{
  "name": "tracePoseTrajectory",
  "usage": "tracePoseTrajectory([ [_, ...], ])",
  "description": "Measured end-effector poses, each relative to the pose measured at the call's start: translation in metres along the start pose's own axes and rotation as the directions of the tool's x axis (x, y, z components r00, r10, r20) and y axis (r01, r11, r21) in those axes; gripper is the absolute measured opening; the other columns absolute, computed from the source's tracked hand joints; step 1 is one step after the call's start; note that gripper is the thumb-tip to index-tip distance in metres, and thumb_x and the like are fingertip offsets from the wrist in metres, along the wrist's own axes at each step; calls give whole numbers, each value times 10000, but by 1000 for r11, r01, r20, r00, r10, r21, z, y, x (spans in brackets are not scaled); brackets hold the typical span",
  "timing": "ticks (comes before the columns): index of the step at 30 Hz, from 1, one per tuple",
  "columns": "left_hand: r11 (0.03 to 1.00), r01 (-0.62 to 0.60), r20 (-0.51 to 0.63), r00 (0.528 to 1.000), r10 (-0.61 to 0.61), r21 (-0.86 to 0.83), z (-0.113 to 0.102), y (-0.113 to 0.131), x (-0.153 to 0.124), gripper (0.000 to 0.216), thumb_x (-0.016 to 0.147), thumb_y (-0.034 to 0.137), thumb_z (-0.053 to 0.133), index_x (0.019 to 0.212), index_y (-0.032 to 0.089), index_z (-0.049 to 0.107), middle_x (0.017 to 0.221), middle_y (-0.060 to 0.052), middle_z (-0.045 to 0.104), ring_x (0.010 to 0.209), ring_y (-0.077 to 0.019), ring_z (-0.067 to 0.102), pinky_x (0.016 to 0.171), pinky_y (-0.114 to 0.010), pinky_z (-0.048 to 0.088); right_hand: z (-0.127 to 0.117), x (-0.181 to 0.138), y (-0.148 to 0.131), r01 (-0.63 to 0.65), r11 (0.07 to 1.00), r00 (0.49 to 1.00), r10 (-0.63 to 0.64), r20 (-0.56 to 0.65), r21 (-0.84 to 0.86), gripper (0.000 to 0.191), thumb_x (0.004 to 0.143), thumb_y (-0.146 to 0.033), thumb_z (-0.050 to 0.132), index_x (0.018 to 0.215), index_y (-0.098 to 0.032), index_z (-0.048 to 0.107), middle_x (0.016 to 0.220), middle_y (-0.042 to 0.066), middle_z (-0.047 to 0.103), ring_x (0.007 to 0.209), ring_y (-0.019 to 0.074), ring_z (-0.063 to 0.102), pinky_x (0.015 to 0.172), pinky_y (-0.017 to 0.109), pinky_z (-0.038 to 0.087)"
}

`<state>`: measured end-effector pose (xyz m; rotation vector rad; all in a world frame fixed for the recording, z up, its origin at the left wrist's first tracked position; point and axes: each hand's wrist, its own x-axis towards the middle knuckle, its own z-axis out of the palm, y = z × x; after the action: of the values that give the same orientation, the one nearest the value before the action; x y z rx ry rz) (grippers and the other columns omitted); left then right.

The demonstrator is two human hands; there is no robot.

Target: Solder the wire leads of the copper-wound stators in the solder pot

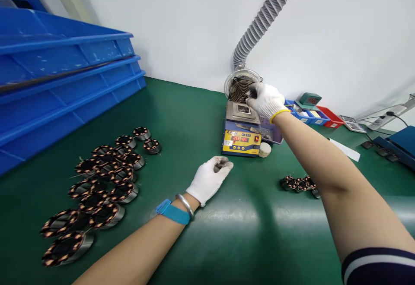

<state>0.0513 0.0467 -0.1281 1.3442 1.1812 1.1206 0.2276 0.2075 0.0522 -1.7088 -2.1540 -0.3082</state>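
My left hand (212, 177), in a white glove with darkened fingertips, rests on the green table in front of a yellow-and-blue solder pot (242, 140). Its fingers are curled together; whether anything is inside them is hidden. Over the pot's back right reaches my right hand (264, 99), gloved too and closed, its fingers pinched around something dark that I cannot make out. Below that hand is the pot's square metal opening (244, 109). A round fan grille (240, 90) stands just behind. Red digits glow on the pot's front.
Many copper-wound stators (106, 168) lie at left; several more stators (300, 183) lie under my right forearm. Blue crates (65, 69) are stacked at far left. A grey duct hose (262, 21) descends to the fan. Small bins (330, 116), a clock (310, 99) and a round pale tin (264, 149) stand right.
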Motion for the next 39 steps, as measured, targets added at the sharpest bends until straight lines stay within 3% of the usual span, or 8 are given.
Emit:
tracePoseTrajectory([
  [5,988,-53,-100,994,39,-143,4,6,-1,663,780,455,676,1316,109,493,1123,-137,669,853,-162,654,824,-302,535,0,-57,-25,-74,937,993,38,110,342,396,761,-392,688,1123,-233,675,1031,53,700,968,267,644,867,423,504],
  [11,975,-211,-206,954,220,65,4,0,-5,589,869,396,561,1396,165,434,1273,-126,620,1032,-224,653,942,-351,512,24,-130,-62,-177,834,936,-23,352,523,628,784,-475,658,1354,-254,515,1135,52,675,1060,267,630,953,419,489],
  [17,906,-376,-156,900,408,195,-1,-6,-6,534,931,317,403,1413,87,397,1442,-169,468,1364,-246,413,1160,-401,304,23,-142,-56,-458,495,715,-289,637,738,414,894,-548,508,1069,-192,623,861,67,719,832,229,699,787,355,585],
  [20,881,-433,-63,890,451,189,-1,-5,-6,535,932,297,400,1432,105,380,1468,-147,442,1386,-226,382,1174,-379,280,23,-135,-45,-529,527,665,-228,711,664,314,863,-504,587,855,-191,617,760,66,715,711,214,699,685,330,603],
  [26,965,-263,-76,962,263,15,3,-7,-4,594,923,356,452,1455,117,338,1412,-159,499,1280,-233,507,1068,-372,426,27,-110,-34,-480,542,753,-148,641,690,218,790,-289,675,980,-182,663,854,68,724,695,178,681,605,261,577],
  [29,981,-162,-75,985,155,-102,6,-10,-1,662,898,375,506,1471,119,295,1327,-170,563,1159,-214,590,971,-352,500,15,-82,-25,-384,677,848,-12,530,628,311,773,-343,690,1049,-199,673,892,51,722,723,181,676,652,276,575],
  [34,992,-85,-70,994,79,-89,7,-12,1,651,856,360,582,1436,156,367,1239,-140,619,999,-176,644,913,-328,523,-6,-27,-9,-45,994,987,28,156,103,375,769,-377,667,1122,-254,662,1017,27,693,973,267,641,855,391,524],
  [39,999,-28,-37,999,27,-25,5,-9,-1,607,854,358,584,1410,187,409,1213,-107,629,973,-163,645,896,-309,521,-3,12,-9,127,927,986,-81,144,-352,423,809,-226,587,1231,-205,576,1180,149,595,1041,369,595,827,511,505],
])
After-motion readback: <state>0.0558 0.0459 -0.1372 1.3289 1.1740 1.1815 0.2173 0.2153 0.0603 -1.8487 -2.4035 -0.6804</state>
